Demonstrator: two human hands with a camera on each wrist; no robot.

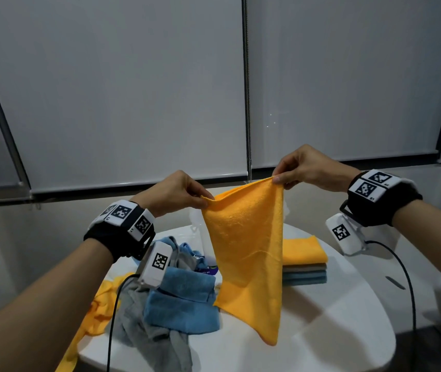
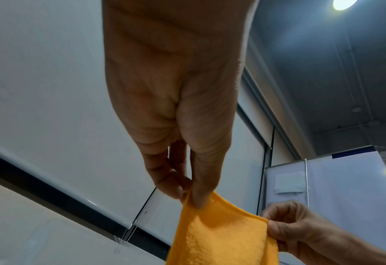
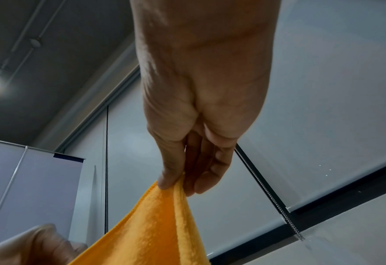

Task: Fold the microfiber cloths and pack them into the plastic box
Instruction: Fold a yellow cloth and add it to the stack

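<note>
White round table (image 1: 321, 318) sits below me w/ a loose pile of cloths (image 1: 176, 299) at left – blue, grey, orange – and a folded stack (image 1: 303, 267) at right, orange on top. The orange microfiber cloth (image 1: 248, 253) hangs in the air over the table, between pile and stack. My left hand (image 1: 176, 193) pinches one top corner, my right hand (image 1: 308, 167) pinches the other – thumb vs. fingertips each. Plastic box is mostly hidden behind the cloth.

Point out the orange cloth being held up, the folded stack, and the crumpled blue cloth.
orange microfiber cloth held up (image 1: 248, 237), head view, middle of hanging panel.
stack of folded cloths (image 1: 303, 261), head view, front edges.
crumpled blue microfiber cloth (image 1: 184, 302), head view, its centre.
</note>
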